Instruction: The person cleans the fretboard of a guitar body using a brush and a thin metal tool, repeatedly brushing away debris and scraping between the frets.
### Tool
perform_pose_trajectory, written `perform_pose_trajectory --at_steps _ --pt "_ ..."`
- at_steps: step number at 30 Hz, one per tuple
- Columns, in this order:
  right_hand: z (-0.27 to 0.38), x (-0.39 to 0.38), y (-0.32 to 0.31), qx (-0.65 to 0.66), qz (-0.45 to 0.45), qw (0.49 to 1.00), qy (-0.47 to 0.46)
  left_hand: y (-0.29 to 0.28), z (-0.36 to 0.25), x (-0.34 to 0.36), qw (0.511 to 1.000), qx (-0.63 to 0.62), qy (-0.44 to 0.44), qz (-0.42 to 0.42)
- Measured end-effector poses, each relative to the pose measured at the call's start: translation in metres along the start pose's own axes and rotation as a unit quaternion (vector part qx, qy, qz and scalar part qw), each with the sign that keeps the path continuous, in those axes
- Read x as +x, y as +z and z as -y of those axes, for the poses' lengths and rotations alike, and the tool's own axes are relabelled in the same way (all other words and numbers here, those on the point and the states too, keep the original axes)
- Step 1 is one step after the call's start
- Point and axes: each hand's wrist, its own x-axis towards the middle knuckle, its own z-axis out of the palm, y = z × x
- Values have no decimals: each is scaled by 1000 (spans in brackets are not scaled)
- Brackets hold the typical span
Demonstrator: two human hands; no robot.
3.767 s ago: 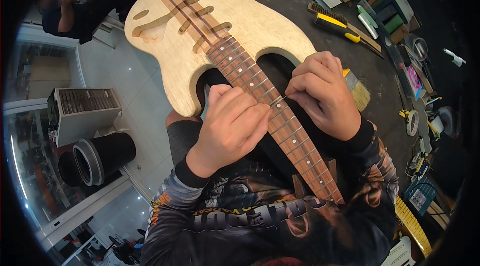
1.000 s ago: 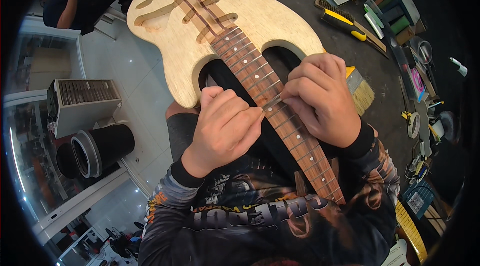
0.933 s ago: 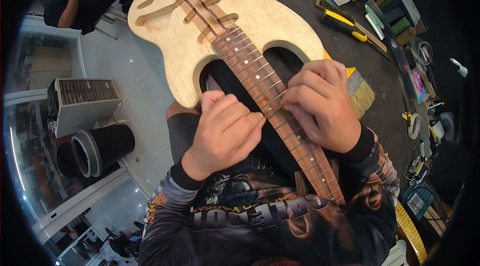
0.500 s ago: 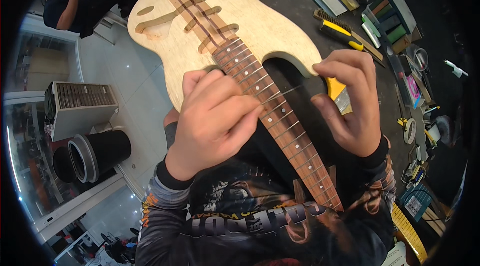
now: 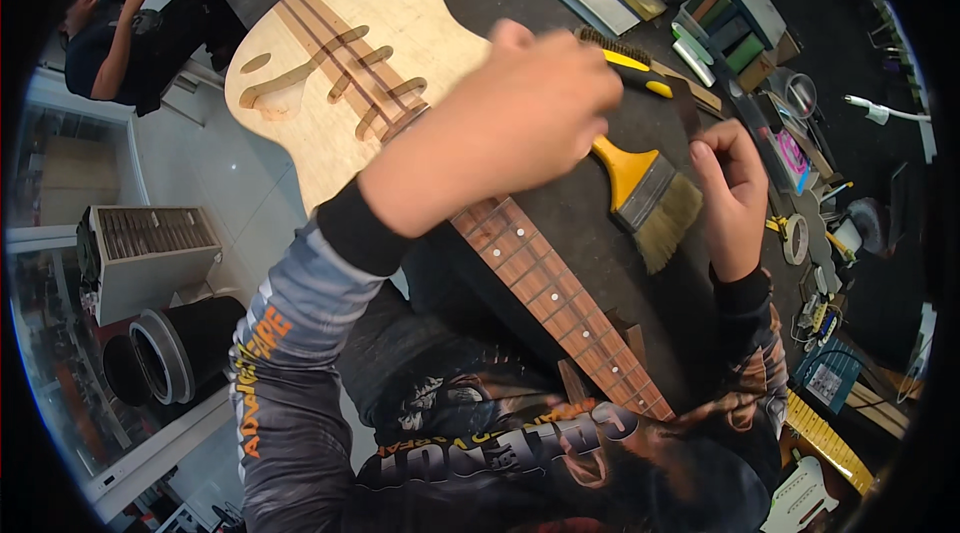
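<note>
I can't tell whether my blurred left hand (image 5: pixel 545 108) grips anything; the guitar (image 5: pixel 400 28) lies beneath and left of it. My right hand (image 5: pixel 735 188) pinches a dark strip (image 5: pixel 684 111). Just right of that hand, a clear box (image 5: pixel 779 171) holds something pink (image 5: pixel 792 147); far left stands a black bin (image 5: pixel 212 331).

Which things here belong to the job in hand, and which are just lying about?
Part of the job, it seems:
unfinished guitar, left hand in front of it
dark strip, apparently pinched by the right hand

Lying about, it seems:
wire brush
paintbrush, though near the left hand
yellowish guitar neck
</note>
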Motion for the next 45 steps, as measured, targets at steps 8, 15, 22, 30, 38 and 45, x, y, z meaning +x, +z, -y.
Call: perform_pose_trajectory --at_steps 8,15,22,30,38,45 --pt "-64 -42 -1 225 -150 958 98 72 -12 44 954 160 105 231" --pt "-81 -36 -30 301 -247 921 -15 30 -29 78 957 82 115 253" --pt "-88 -36 -20 343 -223 912 19 -75 -6 26 984 -113 97 101" --pt "-110 -41 -11 302 -183 934 60 -13 -35 -13 971 -217 -87 43" --pt "-118 -35 -5 259 -142 950 98 -76 -41 -52 899 -396 -188 -18" --pt "-120 -39 -13 251 -145 952 95 -93 -20 -73 958 -149 -202 -140"
